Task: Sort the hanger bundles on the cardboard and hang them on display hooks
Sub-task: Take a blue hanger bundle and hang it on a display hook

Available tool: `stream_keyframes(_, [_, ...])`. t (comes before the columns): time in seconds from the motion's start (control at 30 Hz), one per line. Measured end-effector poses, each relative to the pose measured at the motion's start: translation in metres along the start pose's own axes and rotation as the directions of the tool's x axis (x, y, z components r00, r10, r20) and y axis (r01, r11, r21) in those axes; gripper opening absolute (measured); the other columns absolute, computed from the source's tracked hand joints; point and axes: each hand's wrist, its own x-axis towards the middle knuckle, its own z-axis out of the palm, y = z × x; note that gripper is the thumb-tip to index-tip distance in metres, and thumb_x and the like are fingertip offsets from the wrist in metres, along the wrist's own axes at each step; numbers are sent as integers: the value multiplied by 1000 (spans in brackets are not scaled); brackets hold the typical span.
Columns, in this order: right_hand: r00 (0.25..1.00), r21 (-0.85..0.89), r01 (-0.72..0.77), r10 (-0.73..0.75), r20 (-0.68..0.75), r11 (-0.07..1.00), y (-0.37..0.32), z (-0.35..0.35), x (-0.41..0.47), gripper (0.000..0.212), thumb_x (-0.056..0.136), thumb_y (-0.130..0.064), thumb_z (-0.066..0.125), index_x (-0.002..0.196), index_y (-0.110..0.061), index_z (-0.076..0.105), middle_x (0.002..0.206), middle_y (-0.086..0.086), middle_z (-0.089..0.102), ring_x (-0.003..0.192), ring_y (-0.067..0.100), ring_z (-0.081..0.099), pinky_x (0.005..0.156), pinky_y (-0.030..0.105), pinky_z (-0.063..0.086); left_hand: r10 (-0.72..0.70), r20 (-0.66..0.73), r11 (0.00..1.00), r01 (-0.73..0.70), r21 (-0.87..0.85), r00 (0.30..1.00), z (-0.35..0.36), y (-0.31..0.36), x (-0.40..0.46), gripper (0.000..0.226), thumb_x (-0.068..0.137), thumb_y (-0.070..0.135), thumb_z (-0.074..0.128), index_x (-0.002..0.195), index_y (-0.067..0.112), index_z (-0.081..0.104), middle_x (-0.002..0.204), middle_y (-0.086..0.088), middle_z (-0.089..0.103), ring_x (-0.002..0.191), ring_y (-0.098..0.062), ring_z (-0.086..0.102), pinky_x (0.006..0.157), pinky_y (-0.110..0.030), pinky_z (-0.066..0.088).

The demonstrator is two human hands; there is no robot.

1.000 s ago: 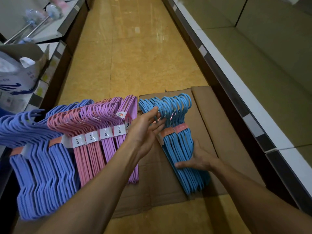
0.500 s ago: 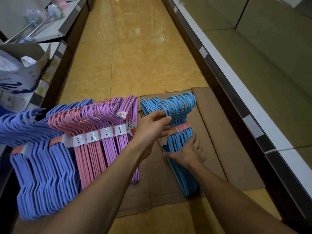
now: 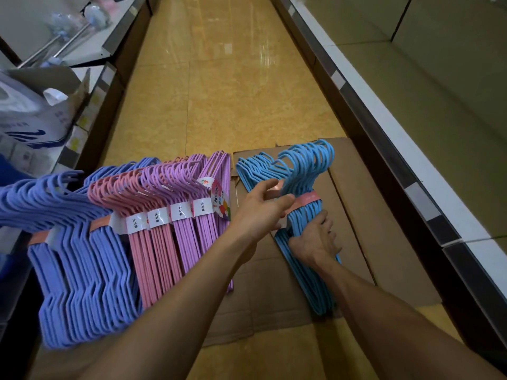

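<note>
Flattened cardboard (image 3: 365, 215) lies on the aisle floor. Light-blue hanger bundles (image 3: 307, 171) rest on it, hooks pointing away from me, each wrapped in an orange paper band. My right hand (image 3: 315, 242) grips one blue bundle just below its band, lifting its hook end off the others. My left hand (image 3: 263, 209) reaches across with fingers spread and relaxed, touching the bundle near the band. To the left lie lilac bundles (image 3: 192, 204), pink bundles (image 3: 142, 242) and periwinkle-blue bundles (image 3: 76, 256), all banded with white labels.
A shelf unit with a white price rail (image 3: 397, 149) runs along the right. Left shelving (image 3: 90, 86) carries an open carton with plastic packaging (image 3: 24, 116). The glossy yellow tiled aisle floor (image 3: 219, 78) stretches ahead.
My right hand slid up the blue bundle toward its band and raised the hook end. My left hand released its curl near the blue hooks and now lies opened against the band.
</note>
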Motion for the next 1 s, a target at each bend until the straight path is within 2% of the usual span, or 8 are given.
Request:
stream_keyframes(0.23, [990,-5,83,-83,-113,997,3,-40,6,87,81,-38,65,148,-3,22,143,18,41,129,40,43,100,57,38,-53,0,998,53,16,999,-14,-12,-3,43,96,28,61,137,21,49,113,5,61,100,-17,67,91,-40,57])
stream_keyframes(0.37, [983,0,151,-150,-107,989,9,-60,8,85,80,-39,68,147,-6,27,138,16,47,125,38,48,102,57,40,-70,-55,997,71,11,996,-28,-15,1,43,95,31,61,136,20,50,117,0,61,101,-22,68,79,-33,59])
stream_keyframes(0.53, [971,172,227,-209,-114,959,7,-77,-5,69,65,-40,61,126,-13,41,110,10,56,99,33,59,85,55,52,-71,-146,995,59,-82,987,-44,-14,8,37,97,26,60,131,15,51,120,-3,59,97,-25,69,72,-32,56])
stream_keyframes(0.6, [960,297,274,-240,-147,915,2,-83,-7,54,70,-31,61,120,-18,43,99,4,57,90,27,60,73,45,54,-103,-183,987,77,-143,978,-49,-14,9,36,98,24,59,131,15,49,122,-4,58,97,-26,69,75,-33,58])
stream_keyframes(0.7, [942,448,336,-293,-165,828,-8,-93,-10,32,83,-9,61,109,-22,48,84,-1,56,70,15,57,54,27,44,-144,-211,970,96,-223,967,-55,-12,11,41,98,26,59,136,14,47,130,-8,57,100,-28,68,79,-35,57])
stream_keyframes(0.77, [933,488,358,-320,-163,796,-17,-98,-12,23,83,-6,59,101,-19,51,77,4,55,59,15,51,47,24,40,-129,-230,964,67,-259,965,-57,-8,13,47,98,27,60,139,12,45,130,-7,57,103,-29,66,85,-37,56])
stream_keyframes(0.87, [921,564,375,-368,-131,736,-32,-102,-18,18,82,-2,59,97,-11,54,78,9,53,64,20,50,54,33,44,-90,-255,949,5,-316,963,-64,0,16,58,95,30,64,144,11,41,117,-2,62,110,-26,63,95,-39,53])
stream_keyframes(1.0, [885,662,395,-458,-88,636,-47,-106,-27,19,76,-1,59,84,-17,53,74,4,51,67,24,50,62,40,47,-4,-265,904,-110,-412,964,-75,12,10,86,77,48,72,148,11,39,137,-7,59,116,-23,61,91,-32,51])
